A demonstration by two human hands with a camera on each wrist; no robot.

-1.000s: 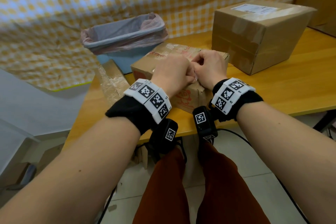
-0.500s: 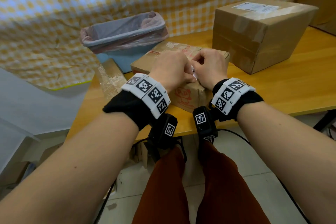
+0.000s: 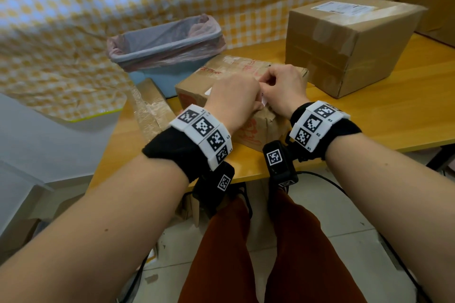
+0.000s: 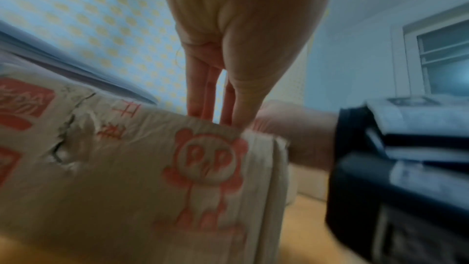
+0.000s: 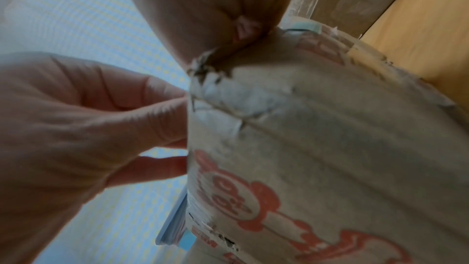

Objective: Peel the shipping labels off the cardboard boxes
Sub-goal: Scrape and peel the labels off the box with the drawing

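A small cardboard box (image 3: 221,72) with red print lies on the table's near part. My left hand (image 3: 234,96) rests on its top; in the left wrist view its fingers (image 4: 210,97) run straight down onto the box (image 4: 127,168). My right hand (image 3: 283,83) is curled at the box's near right corner and pinches a lifted strip of white shipping label (image 3: 264,100) between the two hands. In the right wrist view the box's frayed corner (image 5: 279,127) shows, and the fingertips are hidden behind it. A bigger taped box (image 3: 344,56) at the back right carries a white label (image 3: 344,8) on top.
A blue bin (image 3: 167,49) with a pink liner stands behind the small box on the left. Flattened taped cardboard (image 3: 150,103) lies left of the box. The wooden table (image 3: 381,118) ends near my wrists. A checked cloth hangs behind.
More of the white label strip stands up between my hands than a second ago. Both hands have stayed on the small box, shifting only slightly.
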